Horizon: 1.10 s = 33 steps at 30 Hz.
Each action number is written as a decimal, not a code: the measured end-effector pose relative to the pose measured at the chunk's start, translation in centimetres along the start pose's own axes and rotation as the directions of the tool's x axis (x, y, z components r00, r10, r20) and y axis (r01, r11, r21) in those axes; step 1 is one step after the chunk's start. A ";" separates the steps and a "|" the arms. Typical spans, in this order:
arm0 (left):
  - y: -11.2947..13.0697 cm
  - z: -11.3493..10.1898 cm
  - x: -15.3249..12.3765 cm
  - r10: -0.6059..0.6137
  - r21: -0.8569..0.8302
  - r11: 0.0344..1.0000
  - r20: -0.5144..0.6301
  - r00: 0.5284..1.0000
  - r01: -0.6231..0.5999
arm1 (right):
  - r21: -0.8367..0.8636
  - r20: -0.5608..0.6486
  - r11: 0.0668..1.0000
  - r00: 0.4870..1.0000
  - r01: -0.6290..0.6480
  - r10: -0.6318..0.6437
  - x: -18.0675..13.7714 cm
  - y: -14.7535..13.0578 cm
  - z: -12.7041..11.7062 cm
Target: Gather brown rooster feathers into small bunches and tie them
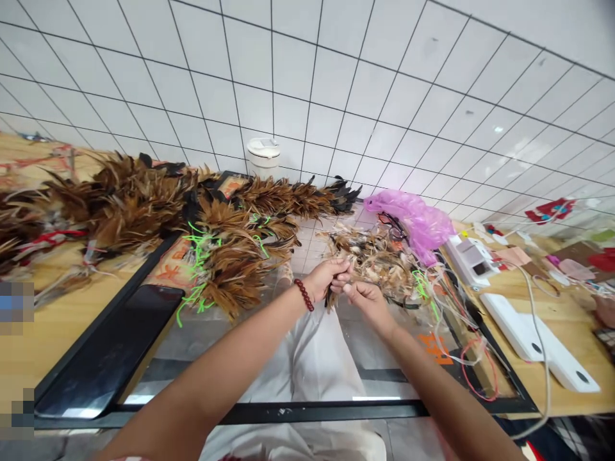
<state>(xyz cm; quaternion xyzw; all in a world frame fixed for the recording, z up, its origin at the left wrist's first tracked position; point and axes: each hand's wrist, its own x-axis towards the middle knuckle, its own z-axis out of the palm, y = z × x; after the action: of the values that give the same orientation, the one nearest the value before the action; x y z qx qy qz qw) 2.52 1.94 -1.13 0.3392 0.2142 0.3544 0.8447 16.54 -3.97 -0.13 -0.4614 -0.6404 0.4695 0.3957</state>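
Now our left hand (328,280) and right hand (369,301) meet over the table (384,410), fingertips pinched closed, seemingly on a small dark tuft (330,298) just beside the loose feathers (379,253). A light pinch near the base should suit it best, we judge. Orange lettering (436,349) marks the table's right side; we can't read it.
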 end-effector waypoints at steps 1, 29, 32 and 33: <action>0.0 0.0 0.0 0.009 0.007 1.000 0.001 1.000 -0.009 | -0.003 0.003 1.000 1.000 0.008 -0.008 0.0 -0.1 0.1; -0.2 0.7 -0.2 0.028 0.098 0.995 0.003 1.000 -0.029 | 0.321 -0.188 0.947 0.980 0.006 0.057 4.0 0.8 -0.7; -0.3 0.7 -0.1 0.039 0.107 0.994 0.000 0.999 -0.039 | 0.349 -0.164 0.937 0.985 0.002 0.060 4.0 1.1 -0.8; -0.3 0.6 -0.1 0.034 0.109 0.993 0.000 0.999 -0.034 | 0.340 -0.160 0.940 0.986 0.004 0.053 4.0 1.2 -0.9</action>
<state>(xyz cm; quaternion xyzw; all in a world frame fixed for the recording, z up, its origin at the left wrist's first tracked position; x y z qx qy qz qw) 2.96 1.44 -0.91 0.3883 0.2282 0.3570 0.8184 16.65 0.25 -0.77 -0.4321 -0.5088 0.5373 0.5155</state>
